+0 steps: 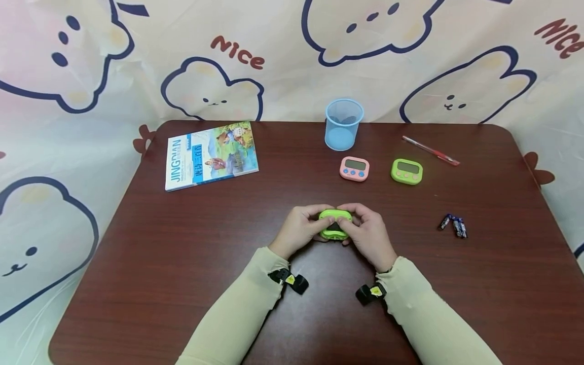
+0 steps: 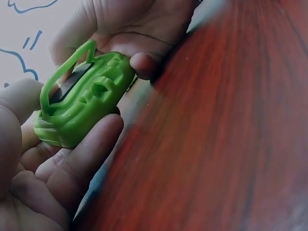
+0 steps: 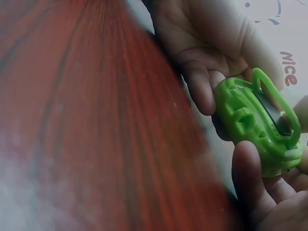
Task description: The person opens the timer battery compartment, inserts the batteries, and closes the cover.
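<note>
Both hands hold one green digital timer [image 1: 334, 234] between them above the middle of the table. My left hand [image 1: 298, 229] grips its left end, and my right hand [image 1: 368, 234] grips the right end, thumbs over the upper face. The side facing up carries a black strip, and a thin green stand [image 2: 67, 70] is swung out from it. In the right wrist view, the moulded edge of the same timer [image 3: 243, 120] shows between the fingertips of both hands. Its screen is hidden from all views.
Beyond the hands lie a pink timer [image 1: 354, 169], another green timer [image 1: 407, 172] and a red pen [image 1: 431, 150]. A blue cup [image 1: 344, 125] stands at the back edge. Several small batteries [image 1: 453, 226] are at the right, a book [image 1: 212, 156] at the back left.
</note>
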The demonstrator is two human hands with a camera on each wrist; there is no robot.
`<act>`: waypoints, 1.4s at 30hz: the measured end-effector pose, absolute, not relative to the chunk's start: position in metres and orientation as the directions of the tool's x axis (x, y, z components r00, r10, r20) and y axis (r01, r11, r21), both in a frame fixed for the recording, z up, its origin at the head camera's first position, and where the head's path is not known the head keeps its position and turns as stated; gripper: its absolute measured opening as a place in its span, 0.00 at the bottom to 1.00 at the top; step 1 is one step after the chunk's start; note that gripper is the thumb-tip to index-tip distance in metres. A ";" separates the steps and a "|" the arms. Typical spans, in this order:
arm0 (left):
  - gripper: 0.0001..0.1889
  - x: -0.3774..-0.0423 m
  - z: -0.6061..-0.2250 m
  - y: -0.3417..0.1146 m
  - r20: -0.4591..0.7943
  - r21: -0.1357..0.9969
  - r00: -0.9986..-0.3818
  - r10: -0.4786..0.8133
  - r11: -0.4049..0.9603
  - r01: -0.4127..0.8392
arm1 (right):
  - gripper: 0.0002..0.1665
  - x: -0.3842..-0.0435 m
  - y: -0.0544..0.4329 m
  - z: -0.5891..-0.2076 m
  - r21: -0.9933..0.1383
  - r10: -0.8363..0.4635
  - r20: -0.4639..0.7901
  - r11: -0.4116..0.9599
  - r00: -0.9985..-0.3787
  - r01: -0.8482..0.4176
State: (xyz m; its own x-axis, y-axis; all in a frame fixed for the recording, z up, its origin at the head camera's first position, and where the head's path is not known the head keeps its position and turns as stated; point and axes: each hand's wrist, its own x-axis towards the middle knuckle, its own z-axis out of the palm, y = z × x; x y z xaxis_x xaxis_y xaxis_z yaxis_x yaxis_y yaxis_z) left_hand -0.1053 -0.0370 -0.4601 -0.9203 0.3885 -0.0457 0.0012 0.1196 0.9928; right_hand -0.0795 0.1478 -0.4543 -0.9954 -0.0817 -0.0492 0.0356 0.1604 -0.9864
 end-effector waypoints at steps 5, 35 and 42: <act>0.12 -0.105 -0.460 -0.038 -0.019 0.981 -0.934 0.358 0.185 0.051 | 0.10 -0.080 0.146 -0.453 -0.976 -0.060 -0.034 0.217 -0.998 0.020; 0.25 -0.096 -0.461 -0.086 -0.085 0.930 -0.787 0.611 -0.235 -0.284 | 0.26 -0.062 0.224 -0.440 -0.994 -0.024 -0.109 0.018 -0.994 0.108; 0.25 -0.096 -0.461 -0.087 -0.088 0.929 -0.789 0.608 -0.236 -0.286 | 0.22 -0.054 0.239 -0.440 -0.964 -0.031 -0.229 0.148 -0.973 0.223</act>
